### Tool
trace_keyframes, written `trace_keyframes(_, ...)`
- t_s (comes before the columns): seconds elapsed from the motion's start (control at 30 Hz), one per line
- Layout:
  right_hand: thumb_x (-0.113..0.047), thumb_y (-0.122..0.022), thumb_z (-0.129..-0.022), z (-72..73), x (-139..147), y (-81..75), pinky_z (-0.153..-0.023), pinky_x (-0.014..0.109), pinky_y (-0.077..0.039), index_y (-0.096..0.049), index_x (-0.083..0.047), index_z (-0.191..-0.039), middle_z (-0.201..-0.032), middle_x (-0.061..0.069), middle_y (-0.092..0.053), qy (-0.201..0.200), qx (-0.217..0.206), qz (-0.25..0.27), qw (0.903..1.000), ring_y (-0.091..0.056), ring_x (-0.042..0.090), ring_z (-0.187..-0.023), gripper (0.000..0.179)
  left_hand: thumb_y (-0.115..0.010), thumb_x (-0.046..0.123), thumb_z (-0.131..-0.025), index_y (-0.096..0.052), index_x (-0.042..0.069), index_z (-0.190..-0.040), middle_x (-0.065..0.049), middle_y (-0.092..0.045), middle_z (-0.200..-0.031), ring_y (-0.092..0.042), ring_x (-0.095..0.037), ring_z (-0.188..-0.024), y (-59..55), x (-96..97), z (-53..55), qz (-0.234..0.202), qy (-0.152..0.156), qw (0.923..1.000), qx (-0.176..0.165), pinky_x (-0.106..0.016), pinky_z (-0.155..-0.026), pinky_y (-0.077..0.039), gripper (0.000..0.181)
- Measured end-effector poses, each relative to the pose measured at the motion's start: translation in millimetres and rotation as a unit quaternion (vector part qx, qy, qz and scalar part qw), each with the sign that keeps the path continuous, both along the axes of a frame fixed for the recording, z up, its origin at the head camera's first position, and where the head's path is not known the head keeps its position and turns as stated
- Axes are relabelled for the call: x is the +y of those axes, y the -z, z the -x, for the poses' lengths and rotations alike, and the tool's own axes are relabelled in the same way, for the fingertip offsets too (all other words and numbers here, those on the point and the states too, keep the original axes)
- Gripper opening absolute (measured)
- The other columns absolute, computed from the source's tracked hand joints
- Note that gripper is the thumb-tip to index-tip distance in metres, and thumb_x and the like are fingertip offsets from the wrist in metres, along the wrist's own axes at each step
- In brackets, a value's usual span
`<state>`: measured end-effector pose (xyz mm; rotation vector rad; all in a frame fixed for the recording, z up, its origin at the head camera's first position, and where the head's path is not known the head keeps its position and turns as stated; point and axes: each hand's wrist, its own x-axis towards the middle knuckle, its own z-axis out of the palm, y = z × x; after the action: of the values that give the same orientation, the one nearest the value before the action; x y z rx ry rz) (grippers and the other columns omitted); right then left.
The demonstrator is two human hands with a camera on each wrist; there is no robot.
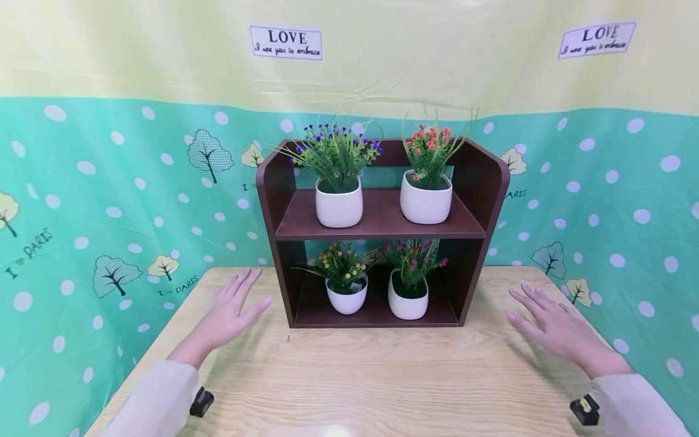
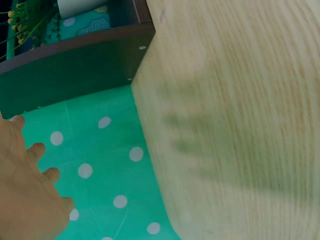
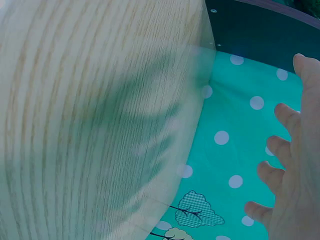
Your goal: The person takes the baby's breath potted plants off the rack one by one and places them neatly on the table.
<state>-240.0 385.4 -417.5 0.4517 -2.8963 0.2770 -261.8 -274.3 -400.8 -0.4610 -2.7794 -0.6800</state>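
Observation:
My left hand (image 1: 232,306) hovers above the table to the left of a dark brown two-tier shelf (image 1: 379,235), fingers extended and holding nothing. On the other side, my right hand (image 1: 554,325) is held up with spread fingers, also bare. Two white pots stand on the upper tier: one with blue-purple flowers (image 1: 340,203) at left, one with orange-red flowers (image 1: 426,200) at right. Below them sit a rounder pot with yellow flowers (image 1: 347,297) and a pot with magenta flowers (image 1: 408,303). Neither hand touches the shelf or the pots.
The shelf rests at the back of a light wood-grain table (image 1: 377,376). Behind and beside it hangs a green dotted curtain (image 1: 136,224) with a yellow upper part. A tiny dark speck (image 1: 288,338) lies before the shelf's left corner.

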Motion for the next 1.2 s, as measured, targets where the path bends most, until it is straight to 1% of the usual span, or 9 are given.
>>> trace_keyframes(0.17, -0.048, -0.046, -0.104, -0.2, 0.0, 0.4, -0.104, 0.073, -0.02, -0.033, -0.011, -0.156, -0.159, 0.026, -0.026, -0.001, 0.003, 0.002, 1.0, -0.022, 0.049, -0.144, 0.065, -0.048, 0.053, -0.102, -0.016, 0.02, -0.162, -0.019, -0.013, -0.164, -0.01, -0.047, -0.148, -4.5, 5.3, 2.7, -0.029, 0.005, 0.9995, -0.009, -0.076, -0.108, -0.009, 0.076)
trace_keyframes(0.37, -0.046, -0.048, -0.104, -1.8, -2.5, -2.6, -0.101, 0.075, -0.022, -0.033, -0.013, -0.156, -0.158, 0.025, -0.027, -0.005, 0.008, 0.019, 0.9998, -0.023, 0.049, -0.144, 0.063, -0.046, 0.05, -0.104, -0.015, 0.017, -0.161, -0.018, -0.01, -0.165, -0.009, -0.046, -0.148, -12.3, 13.4, 5.5, -0.097, 0.01, 0.995, -0.024, -0.076, -0.107, -0.013, 0.073)
trace_keyframes(0.67, -0.041, -0.051, -0.104, -4.0, -7.4, -6.5, -0.096, 0.075, -0.028, -0.041, -0.01, -0.152, -0.155, 0.026, -0.034, -0.014, 0.03, 0.028, 0.9991, -0.035, 0.051, -0.137, 0.058, -0.044, 0.046, -0.105, -0.018, 0.015, -0.161, -0.018, -0.019, -0.162, -0.016, -0.04, -0.148, -29.5, 31.1, 13.3, -0.192, 0.024, 0.981, -0.014, -0.069, -0.111, -0.018, 0.069)
trace_keyframes(0.8, -0.042, -0.05, -0.104, -5.3, -7.8, -8.2, -0.096, 0.075, -0.028, -0.041, -0.009, -0.152, -0.155, 0.027, -0.034, -0.013, 0.03, 0.03, 0.999, -0.038, 0.054, -0.133, 0.058, -0.044, 0.047, -0.105, -0.022, 0.014, -0.16, -0.017, -0.023, -0.16, -0.021, -0.038, -0.146, -38.2, 38.7, 15.4, -0.22, 0.022, 0.9752, -0.01, -0.067, -0.111, -0.021, 0.067)
trace_keyframes(0.93, -0.041, -0.049, -0.105, -5.4, -8.8, -8.7, -0.093, 0.075, -0.03, -0.039, -0.01, -0.153, -0.155, 0.027, -0.033, -0.016, 0.025, 0.033, 0.999, -0.04, 0.057, -0.129, 0.058, -0.043, 0.047, -0.105, -0.023, 0.012, -0.159, -0.018, -0.024, -0.159, -0.024, -0.038, -0.144, -47.2, 46.1, 15.6, -0.243, 0.02, 0.9696, -0.015, -0.064, -0.112, -0.024, 0.067)
trace_keyframes(1.03, -0.04, -0.049, -0.105, -5.7, -10.4, -9.4, -0.093, 0.075, -0.03, -0.04, -0.01, -0.152, -0.154, 0.027, -0.034, -0.017, 0.026, 0.037, 0.9988, -0.04, 0.057, -0.129, 0.057, -0.046, 0.044, -0.105, -0.024, 0.009, -0.158, -0.019, -0.026, -0.158, -0.025, -0.038, -0.145, -51.4, 51.4, 16.5, -0.281, 0.024, 0.9592, -0.018, -0.059, -0.114, -0.024, 0.067)
trace_keyframes(1.1, -0.04, -0.049, -0.105, -6.0, -11.6, -9.9, -0.093, 0.075, -0.03, -0.041, -0.009, -0.152, -0.154, 0.027, -0.035, -0.017, 0.028, 0.039, 0.9987, -0.04, 0.056, -0.13, 0.056, -0.05, 0.042, -0.104, -0.026, 0.009, -0.157, -0.019, -0.029, -0.157, -0.028, -0.037, -0.144, -52.4, 55.0, 17.7, -0.313, 0.024, 0.9493, -0.016, -0.056, -0.115, -0.025, 0.067)
trace_keyframes(1.17, -0.039, -0.049, -0.105, -5.9, -12.8, -9.8, -0.093, 0.076, -0.03, -0.041, -0.009, -0.151, -0.154, 0.027, -0.036, -0.018, 0.029, 0.041, 0.9986, -0.04, 0.056, -0.13, 0.056, -0.054, 0.04, -0.103, -0.029, 0.008, -0.156, -0.018, -0.034, -0.154, -0.033, -0.035, -0.142, -52.8, 58.8, 19.8, -0.348, 0.022, 0.9373, -0.008, -0.053, -0.115, -0.026, 0.067)
trace_keyframes(1.2, -0.039, -0.05, -0.105, -5.7, -13.3, -9.3, -0.093, 0.077, -0.03, -0.041, -0.01, -0.152, -0.154, 0.026, -0.035, -0.019, 0.029, 0.043, 0.9985, -0.039, 0.056, -0.13, 0.056, -0.056, 0.041, -0.102, -0.031, 0.009, -0.155, -0.017, -0.037, -0.153, -0.035, -0.034, -0.14, -53.1, 60.7, 20.8, -0.363, 0.015, 0.9318, -0.006, -0.051, -0.115, -0.027, 0.067)
